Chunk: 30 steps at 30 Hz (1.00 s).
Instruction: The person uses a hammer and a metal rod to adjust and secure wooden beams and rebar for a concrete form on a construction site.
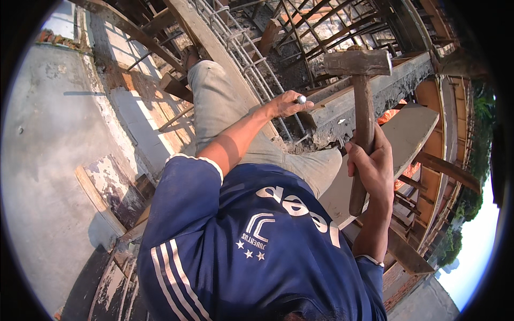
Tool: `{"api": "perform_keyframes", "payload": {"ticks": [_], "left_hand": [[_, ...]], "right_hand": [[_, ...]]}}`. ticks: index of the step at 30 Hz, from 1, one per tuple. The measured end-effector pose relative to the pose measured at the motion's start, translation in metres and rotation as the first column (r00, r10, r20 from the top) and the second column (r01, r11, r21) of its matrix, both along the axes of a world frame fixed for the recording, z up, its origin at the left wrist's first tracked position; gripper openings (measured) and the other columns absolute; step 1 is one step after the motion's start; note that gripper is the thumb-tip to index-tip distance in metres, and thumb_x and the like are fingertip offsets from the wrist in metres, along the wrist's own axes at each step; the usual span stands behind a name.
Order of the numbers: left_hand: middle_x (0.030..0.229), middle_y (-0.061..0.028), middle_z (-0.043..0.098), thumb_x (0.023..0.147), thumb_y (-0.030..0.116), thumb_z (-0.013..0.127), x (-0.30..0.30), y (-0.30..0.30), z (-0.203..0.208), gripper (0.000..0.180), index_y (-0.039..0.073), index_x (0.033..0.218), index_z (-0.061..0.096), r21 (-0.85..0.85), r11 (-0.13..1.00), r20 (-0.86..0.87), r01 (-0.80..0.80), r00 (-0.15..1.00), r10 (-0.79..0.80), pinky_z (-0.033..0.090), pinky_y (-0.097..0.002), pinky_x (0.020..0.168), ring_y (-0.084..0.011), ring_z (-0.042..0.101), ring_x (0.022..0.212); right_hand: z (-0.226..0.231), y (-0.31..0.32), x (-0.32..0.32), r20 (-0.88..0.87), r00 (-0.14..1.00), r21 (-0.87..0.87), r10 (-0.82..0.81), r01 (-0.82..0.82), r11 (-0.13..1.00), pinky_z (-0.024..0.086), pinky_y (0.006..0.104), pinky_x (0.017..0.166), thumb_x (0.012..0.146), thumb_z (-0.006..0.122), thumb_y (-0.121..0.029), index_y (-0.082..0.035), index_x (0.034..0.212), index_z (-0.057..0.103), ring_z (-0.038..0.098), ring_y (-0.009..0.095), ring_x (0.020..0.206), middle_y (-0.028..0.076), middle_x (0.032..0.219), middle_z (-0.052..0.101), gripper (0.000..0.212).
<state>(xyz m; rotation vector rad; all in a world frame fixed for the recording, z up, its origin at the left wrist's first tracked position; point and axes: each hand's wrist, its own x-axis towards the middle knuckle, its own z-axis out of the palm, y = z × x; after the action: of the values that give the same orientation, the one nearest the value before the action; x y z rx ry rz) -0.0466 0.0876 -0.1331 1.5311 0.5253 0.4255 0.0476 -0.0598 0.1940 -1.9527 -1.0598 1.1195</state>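
Note:
My right hand (373, 160) is closed round the wooden handle of a hammer (363, 101). The hammer stands raised, its heavy, worn metal head at the top. My left hand (288, 105) grips a metal chisel (301, 99); only its shiny rounded end shows above the fingers, and the rest is hidden. Just beyond that hand lies the broken, rough end of a grey concrete beam (369, 101) with a board along its side. I cannot tell whether the chisel touches the concrete.
Steel reinforcing bars (249, 59) run beside a long timber board (201, 32) by my left leg. A wide grey plank (409, 134) slants under my right arm. Wooden formwork (452, 123) stands at the right, and a plastered wall (59, 139) rises at the left.

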Motion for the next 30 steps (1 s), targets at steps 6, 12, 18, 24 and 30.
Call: {"api": "perform_keyframes", "payload": {"ticks": [6, 12, 18, 24, 30], "left_hand": [[0.056, 0.0035, 0.041, 0.092, 0.059, 0.065, -0.001, 0.004, 0.020, 0.058, 0.009, 0.063, 0.055, -0.084, 0.996, 0.035, -0.006, 0.999, 0.009, 0.032, -0.0346, 0.054, -0.0093, 0.038, 0.059], [0.057, 0.0027, 0.043, 0.090, 0.059, 0.067, -0.010, 0.006, 0.014, 0.058, 0.008, 0.064, 0.056, -0.125, 0.992, -0.006, -0.035, 0.999, 0.035, 0.033, -0.0350, 0.055, -0.0097, 0.039, 0.060], [0.062, -0.0053, 0.053, 0.090, 0.038, 0.070, -0.003, -0.007, -0.004, 0.038, 0.002, 0.080, 0.065, 0.173, 0.983, 0.271, -0.062, 0.963, 0.013, 0.042, -0.0370, 0.059, -0.0157, 0.046, 0.061], [0.079, 0.0058, 0.052, 0.087, 0.037, 0.079, -0.019, 0.004, 0.054, 0.035, 0.009, 0.084, 0.057, -0.183, 0.974, 0.331, 0.133, 0.941, -0.066, 0.039, -0.0220, 0.064, -0.0036, 0.047, 0.073], [0.058, 0.0028, 0.034, 0.099, 0.056, 0.054, 0.004, 0.005, 0.098, 0.063, 0.006, 0.062, 0.047, 0.041, 0.900, -0.225, 0.434, 0.882, -0.415, 0.034, -0.0326, 0.053, -0.0108, 0.032, 0.056]], "right_hand": [[0.158, 0.003, 0.028, 0.139, 0.985, 0.885, -0.099, -0.079, 0.459, 0.041, 0.0268, 0.054, 0.093, 0.056, -0.011, 0.001, 0.094, 0.053, 0.046, 0.015, 0.056, 0.007, 0.074, 0.048, 0.013], [0.026, 0.023, -0.005, 0.032, 0.955, 0.811, -0.295, 0.148, 0.566, 0.045, 0.0349, 0.054, 0.092, 0.060, -0.010, -0.001, 0.095, 0.049, 0.052, 0.022, 0.056, 0.012, 0.072, 0.053, 0.015], [-0.104, -0.058, 0.012, 0.397, 0.898, -0.250, 0.192, -0.095, 0.963, 0.045, 0.0451, 0.058, 0.080, 0.065, -0.009, 0.001, 0.089, 0.048, 0.058, 0.038, 0.058, 0.024, 0.063, 0.055, 0.022], [-0.134, -0.153, 0.041, 0.276, 0.959, -0.333, -0.059, 0.153, 0.930, 0.046, 0.0394, 0.053, 0.082, 0.065, -0.011, 0.000, 0.087, 0.047, 0.056, 0.023, 0.051, 0.014, 0.059, 0.054, 0.022], [-0.214, -0.250, 0.013, 0.088, 0.955, -0.262, -0.284, 0.297, 0.918, 0.046, 0.0321, 0.046, 0.080, 0.059, -0.007, 0.004, 0.105, 0.054, 0.056, 0.016, 0.047, 0.007, 0.065, 0.057, 0.027]]}}
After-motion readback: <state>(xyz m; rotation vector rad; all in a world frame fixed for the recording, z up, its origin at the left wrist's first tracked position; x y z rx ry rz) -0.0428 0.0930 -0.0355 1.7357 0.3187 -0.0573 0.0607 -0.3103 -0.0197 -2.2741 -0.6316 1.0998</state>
